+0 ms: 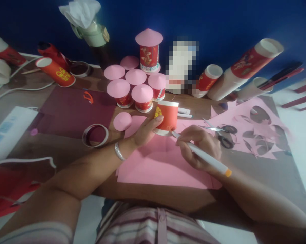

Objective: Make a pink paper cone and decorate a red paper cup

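Red paper cup with white rims and a yellow print (168,117) stands nearly upright, tilted slightly, pinched in the left hand (148,130), its free side facing the right hand (201,145). That hand grips a slim white pen with an orange end (206,156), slanting up-left to the cup's lower rim; whether its tip touches, I cannot tell. Pink paper sheets (153,166) lie beneath both grips.

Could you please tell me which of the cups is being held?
The orange-red cup in the left hand, bare on top; the clustered cups behind it wear pink cones, and no hand touches any other cup.
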A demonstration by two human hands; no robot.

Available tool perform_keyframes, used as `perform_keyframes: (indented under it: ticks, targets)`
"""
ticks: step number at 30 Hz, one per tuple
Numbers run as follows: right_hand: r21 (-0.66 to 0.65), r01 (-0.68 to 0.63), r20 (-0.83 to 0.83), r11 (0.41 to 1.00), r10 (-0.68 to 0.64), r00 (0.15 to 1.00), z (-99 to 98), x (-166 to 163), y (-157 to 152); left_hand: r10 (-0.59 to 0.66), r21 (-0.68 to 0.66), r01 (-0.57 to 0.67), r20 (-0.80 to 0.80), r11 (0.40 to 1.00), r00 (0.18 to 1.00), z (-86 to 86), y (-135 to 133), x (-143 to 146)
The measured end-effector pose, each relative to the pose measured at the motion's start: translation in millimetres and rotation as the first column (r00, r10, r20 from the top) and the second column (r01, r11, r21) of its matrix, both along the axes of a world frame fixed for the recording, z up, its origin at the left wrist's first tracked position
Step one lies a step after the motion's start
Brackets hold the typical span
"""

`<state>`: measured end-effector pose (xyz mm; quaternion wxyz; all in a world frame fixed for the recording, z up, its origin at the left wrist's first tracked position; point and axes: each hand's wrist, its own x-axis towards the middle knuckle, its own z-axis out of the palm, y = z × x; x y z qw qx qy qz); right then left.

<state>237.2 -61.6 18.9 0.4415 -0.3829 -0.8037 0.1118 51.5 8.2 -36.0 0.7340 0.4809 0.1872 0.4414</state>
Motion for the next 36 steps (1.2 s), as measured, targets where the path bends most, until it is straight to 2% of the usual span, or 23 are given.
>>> perform_keyframes:
  ticks: [8,18,36]
  targets:
    - [0.014,0.029,0.05,0.999,-0.03,0.998,0.7,-0.3,1.4,0.0,0.001,0.0,-0.001,1.0,1.0,-1.1,0.1,0.0]
    - [0.023,0.002,0.055,1.0,-0.003,0.998,2.2,-1.4,-0.5,-0.02,-0.022,0.019,-0.011,1.0,1.0,-3.0,0.3,-1.6]
    - [-0.043,0.003,0.031,0.999,-0.001,1.0,3.6,-1.3,-1.3,-0.057,-0.009,0.057,-0.006,0.998,0.998,-3.8,0.6,-2.9]
